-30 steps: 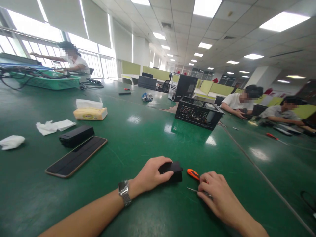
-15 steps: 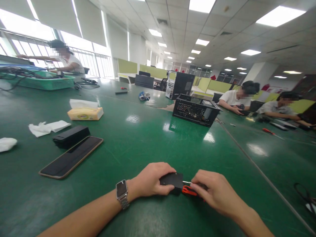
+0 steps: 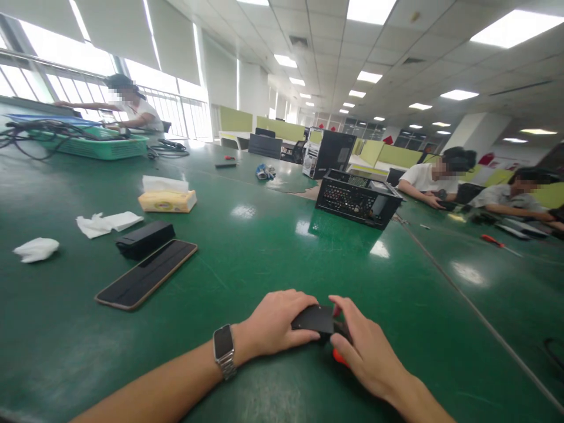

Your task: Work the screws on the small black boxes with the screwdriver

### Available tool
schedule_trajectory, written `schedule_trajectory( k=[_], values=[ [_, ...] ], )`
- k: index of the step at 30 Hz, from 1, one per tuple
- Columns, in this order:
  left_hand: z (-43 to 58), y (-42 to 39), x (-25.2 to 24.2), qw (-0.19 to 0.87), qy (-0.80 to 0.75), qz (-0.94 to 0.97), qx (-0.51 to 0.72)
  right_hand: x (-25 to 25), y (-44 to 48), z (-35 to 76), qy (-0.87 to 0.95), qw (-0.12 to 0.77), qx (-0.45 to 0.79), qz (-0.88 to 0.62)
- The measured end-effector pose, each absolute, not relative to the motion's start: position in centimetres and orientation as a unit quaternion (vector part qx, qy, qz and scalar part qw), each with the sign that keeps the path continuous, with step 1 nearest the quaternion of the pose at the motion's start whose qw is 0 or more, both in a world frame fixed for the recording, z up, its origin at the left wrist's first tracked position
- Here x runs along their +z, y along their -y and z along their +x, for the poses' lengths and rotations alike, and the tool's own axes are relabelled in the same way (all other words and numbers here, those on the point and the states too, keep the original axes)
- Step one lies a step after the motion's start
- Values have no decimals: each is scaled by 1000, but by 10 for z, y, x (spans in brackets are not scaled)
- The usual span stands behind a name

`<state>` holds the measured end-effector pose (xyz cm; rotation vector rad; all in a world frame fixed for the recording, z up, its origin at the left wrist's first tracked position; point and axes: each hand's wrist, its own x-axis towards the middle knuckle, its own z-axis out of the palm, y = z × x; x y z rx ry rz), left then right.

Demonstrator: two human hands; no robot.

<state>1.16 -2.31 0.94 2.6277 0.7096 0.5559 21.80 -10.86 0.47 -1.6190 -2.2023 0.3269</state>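
My left hand (image 3: 282,323), with a metal-banded watch at its wrist, holds a small flat black box (image 3: 315,319) low over the green table. Fingers lie across its top edge and the thumb along the near side. At the box's right end is my right hand (image 3: 368,346), thumb and forefinger curved around a dark part (image 3: 342,329) that I cannot make out. A bright orange-red piece (image 3: 340,357) shows below the right thumb; most of it is hidden. No metal shaft is visible now.
Left lie a phone (image 3: 147,275), a black case (image 3: 145,239), crumpled tissues (image 3: 37,249) and a tissue pack (image 3: 167,201). Ahead stands an open black computer case (image 3: 358,198). An orange-handled screwdriver (image 3: 493,241) lies right. Other people sit at the table's far sides.
My right hand has moved left to the box's end, and its fingers have spread more. The metal shaft seen between hand and box is out of sight. The view has shifted slightly.
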Motion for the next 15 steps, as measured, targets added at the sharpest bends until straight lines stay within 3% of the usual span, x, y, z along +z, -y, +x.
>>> schedule_trajectory(
  k=[5, 11, 15],
  values=[
    [17, 24, 15, 158, -248, 944, 152, 5, 100, 215, 783, 158, 50, -600],
    [17, 23, 17, 191, -282, 912, 226, -3, 83, 219, 801, 267, 197, -498],
    [17, 26, 26, 100, -301, 936, 151, 6, 88, 210, 796, 174, 156, -559]
  ],
)
